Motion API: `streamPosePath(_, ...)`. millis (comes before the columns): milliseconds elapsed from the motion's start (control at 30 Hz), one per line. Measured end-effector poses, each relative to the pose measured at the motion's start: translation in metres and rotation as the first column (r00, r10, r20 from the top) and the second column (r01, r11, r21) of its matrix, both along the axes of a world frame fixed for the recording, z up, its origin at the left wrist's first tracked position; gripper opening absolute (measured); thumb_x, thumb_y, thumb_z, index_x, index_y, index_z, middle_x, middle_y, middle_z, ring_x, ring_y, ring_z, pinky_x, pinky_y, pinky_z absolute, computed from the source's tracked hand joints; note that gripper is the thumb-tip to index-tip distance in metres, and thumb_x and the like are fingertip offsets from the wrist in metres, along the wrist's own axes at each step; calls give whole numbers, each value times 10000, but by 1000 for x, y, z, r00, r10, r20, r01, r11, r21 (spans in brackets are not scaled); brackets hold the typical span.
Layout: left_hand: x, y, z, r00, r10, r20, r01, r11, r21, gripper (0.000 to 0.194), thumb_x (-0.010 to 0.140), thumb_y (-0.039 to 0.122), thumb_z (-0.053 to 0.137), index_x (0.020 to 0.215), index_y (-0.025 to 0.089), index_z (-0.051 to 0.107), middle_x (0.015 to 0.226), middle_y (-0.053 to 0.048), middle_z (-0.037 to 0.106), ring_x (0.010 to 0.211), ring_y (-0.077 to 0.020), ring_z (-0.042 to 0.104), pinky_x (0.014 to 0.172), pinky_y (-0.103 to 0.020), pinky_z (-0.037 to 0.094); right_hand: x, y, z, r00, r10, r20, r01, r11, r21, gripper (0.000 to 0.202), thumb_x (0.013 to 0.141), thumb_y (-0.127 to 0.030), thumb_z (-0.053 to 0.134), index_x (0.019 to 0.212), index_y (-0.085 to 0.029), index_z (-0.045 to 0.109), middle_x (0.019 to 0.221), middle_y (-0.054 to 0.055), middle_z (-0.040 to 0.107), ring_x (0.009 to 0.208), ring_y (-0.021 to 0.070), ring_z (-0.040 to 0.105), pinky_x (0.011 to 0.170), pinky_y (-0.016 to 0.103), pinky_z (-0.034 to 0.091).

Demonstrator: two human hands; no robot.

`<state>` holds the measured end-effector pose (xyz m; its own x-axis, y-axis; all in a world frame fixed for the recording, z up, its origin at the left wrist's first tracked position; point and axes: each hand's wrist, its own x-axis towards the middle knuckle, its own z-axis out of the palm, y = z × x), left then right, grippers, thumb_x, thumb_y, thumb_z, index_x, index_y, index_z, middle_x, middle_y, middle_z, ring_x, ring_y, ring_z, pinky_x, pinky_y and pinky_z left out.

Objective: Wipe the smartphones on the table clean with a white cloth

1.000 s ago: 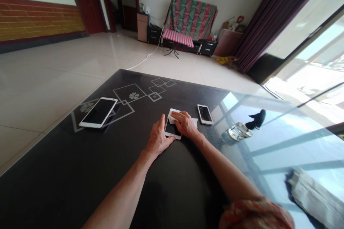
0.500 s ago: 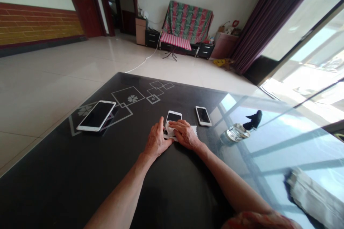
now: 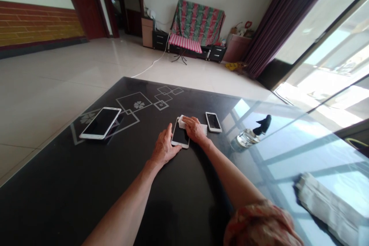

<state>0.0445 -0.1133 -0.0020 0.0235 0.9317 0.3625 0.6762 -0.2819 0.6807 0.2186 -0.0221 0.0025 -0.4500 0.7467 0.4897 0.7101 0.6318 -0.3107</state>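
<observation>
Three white-framed devices lay on the glossy black worktop [image 3: 95,184]; the middle smartphone [image 3: 180,135] was flat near the centre of the frame, between both hands, its dark screen partly covered. The left hand [image 3: 164,147] braced it, thumb spread apart from the fingers; the thumb touched its lower edge and the fingers stood against its left side. The right hand [image 3: 195,130] held its fingers close together, pressed on a white wipe [image 3: 181,122] at the phone's upper end; its thumb was hidden, so I cannot tell whether it pinched the wipe; a zigzag edge of white material showed beside that hand.

Just right of this was the smaller smartphone [image 3: 213,122]; the large smartphone [image 3: 100,123] lay at centre left, over pale square patterns; a clear bottle with a black spray head [image 3: 248,138] was right of centre; a folded pale cloth [image 3: 325,201] lay at lower right.
</observation>
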Motion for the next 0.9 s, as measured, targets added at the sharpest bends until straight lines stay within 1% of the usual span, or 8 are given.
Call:
streamPosePath(133,0,1,-2,1000,0,-22,0,1000,9,885,635,246,738,1411,155,323,921,-34,568,874,-212,567,851,-367,493,9,-33,-1,996,79,-32,-79,997,11,385,846,-94,441,1148,-192,658,1253,65,627,1097,200,558,1018,402,413)
streamPosePath(267,0,1,-2,1000,3,-20,-2,1000,31,866,640,251,727,1406,156,334,911,-32,567,858,-210,567,839,-365,498,14,-63,1,996,71,-46,-73,997,-37,401,845,-101,455,1178,-217,646,1271,60,615,1102,214,542,994,422,433)
streamPosePath(367,-1,1,-2,1000,-14,-25,15,999,35,812,655,227,694,1388,121,359,916,-47,572,865,-213,566,847,-367,498,14,-82,3,995,79,-60,-83,995,-58,411,842,-97,458,1188,-223,639,1283,52,607,1112,217,536,994,425,432)
streamPosePath(433,-1,1,-2,999,-18,-44,21,999,48,752,674,196,649,1370,99,382,915,-60,575,874,-217,562,859,-372,493,12,-93,5,994,85,-67,-89,994,-61,408,840,-94,457,1182,-220,642,1283,52,606,1112,218,536,993,426,431)
streamPosePath(533,0,1,-4,998,-15,-66,19,997,70,708,671,144,581,1355,103,404,926,-68,577,883,-216,558,878,-379,485,10,-103,6,994,81,-72,-86,994,-68,403,831,-86,460,1157,-222,654,1279,47,610,1098,218,538,989,422,434)
streamPosePath(600,0,1,-4,997,-15,-71,20,998,68,710,664,143,567,1354,99,404,934,-74,578,888,-219,556,879,-382,484,9,-104,5,994,72,-82,-77,995,-66,396,821,-80,464,1133,-219,665,1262,44,621,1079,216,541,981,414,443)
streamPosePath(700,0,1,-5,998,-12,-66,16,999,50,721,666,153,562,1363,83,391,938,-82,577,899,-224,552,877,-381,485,9,-96,2,994,50,-95,-55,997,-55,391,805,-70,468,1100,-216,680,1223,41,646,1043,217,551,960,404,459)
streamPosePath(900,-1,0,-3,997,-20,-69,23,999,39,741,651,100,516,1379,118,383,945,-73,566,921,-222,547,892,-377,480,9,-57,0,995,-30,-98,30,1000,3,383,784,-71,468,1048,-224,700,1164,39,676,1019,218,582,957,400,467)
